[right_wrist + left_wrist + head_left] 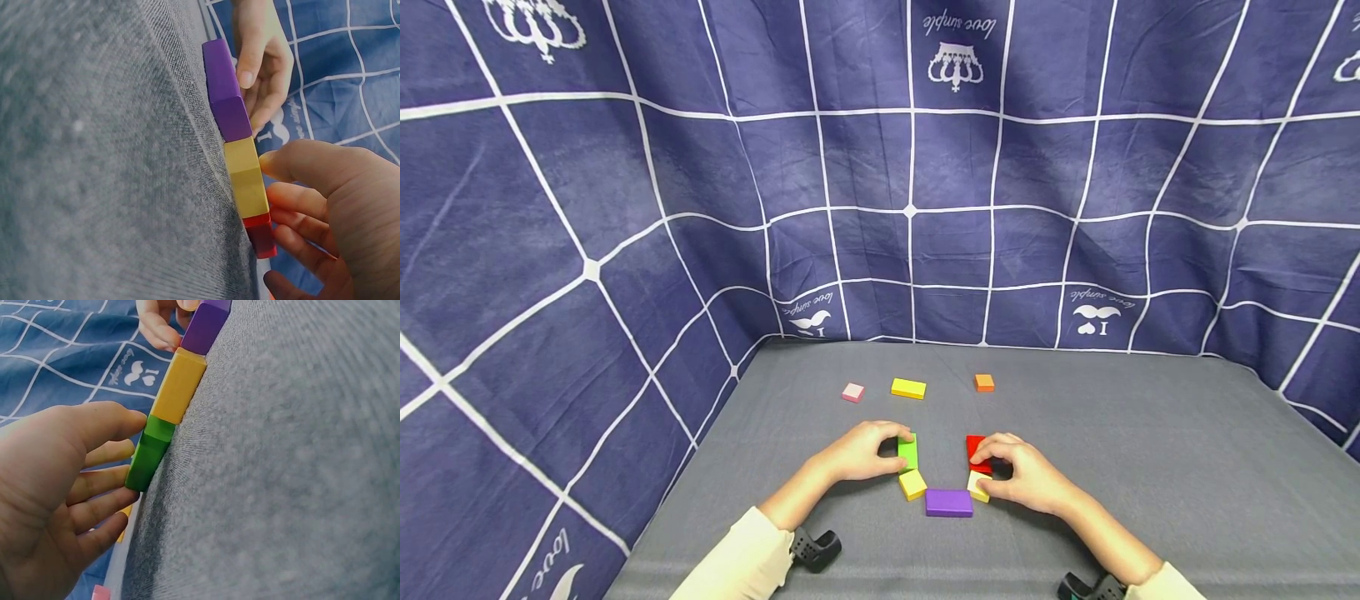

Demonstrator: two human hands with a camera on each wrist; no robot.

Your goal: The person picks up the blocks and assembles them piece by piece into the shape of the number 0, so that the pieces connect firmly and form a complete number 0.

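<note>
My left hand pinches a green block lengthwise, index finger at its far end and thumb near its close end. A yellow block lies angled at the green block's near end. Across from it, my right hand rests its thumb on a pale yellow block, with its index finger over a red block. The red block adjoins the pale yellow one and is partly covered by the fingers. A purple block lies crosswise between the yellow ones, closing the near side of a U shape.
Farther back on the grey-covered table lie a pink block, a long yellow block and an orange block. A blue cloth with white lines hangs behind and at the left.
</note>
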